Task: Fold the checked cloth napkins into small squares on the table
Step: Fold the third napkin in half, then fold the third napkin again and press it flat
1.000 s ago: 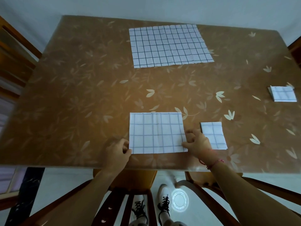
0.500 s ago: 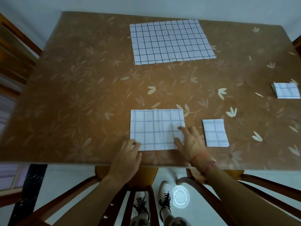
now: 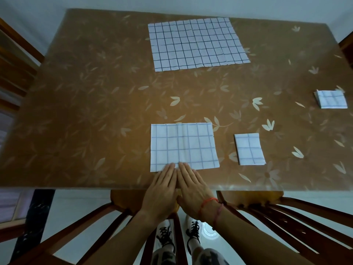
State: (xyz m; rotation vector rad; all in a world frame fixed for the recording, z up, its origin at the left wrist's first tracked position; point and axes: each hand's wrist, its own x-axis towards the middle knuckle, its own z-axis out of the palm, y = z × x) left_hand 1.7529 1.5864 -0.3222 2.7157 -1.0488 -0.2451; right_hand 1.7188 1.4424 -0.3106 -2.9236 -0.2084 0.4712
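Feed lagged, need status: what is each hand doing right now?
Left hand: open, flat, fingertips on the half-folded white checked cloth napkin.
Right hand: open, flat, fingertips on it too.

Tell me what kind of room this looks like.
Probably a home dining area: a table under a brown floral cover, wooden chairs pulled up around it, and checked napkins laid out for folding.

A single head-worn wide-angle camera is looking steeply forward and down from above the near edge of the bench (image 3: pixel 76 115), which is filling most of the frame and bowing at the sides. The forearms are entering from the bottom centre, close to the lens, with the floor (image 3: pixel 80 207) showing beneath them.
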